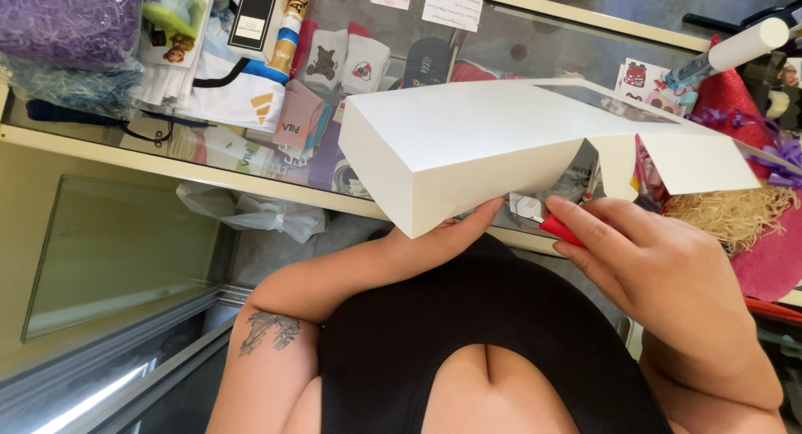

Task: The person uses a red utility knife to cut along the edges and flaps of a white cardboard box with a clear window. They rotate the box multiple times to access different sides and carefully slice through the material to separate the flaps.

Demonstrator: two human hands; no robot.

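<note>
A white cardboard box (pixel 468 142) with a window cut in its top is tilted up over the glass counter (pixel 251 162). My left hand (pixel 443 238) supports it from below, fingers under its near bottom edge. My right hand (pixel 660 271) is closed around a red-handled tool (pixel 558 228), whose light tip lies under the box's open side flap (pixel 697 160).
Under the glass lie folded socks (pixel 338 62) and clothing. Purple shredded paper (pixel 67 20) sits at the top left, straw-coloured filler (pixel 735 217) and a purple ribbon (pixel 781 154) at the right. A clear plastic bag (pixel 251 208) hangs below the counter edge.
</note>
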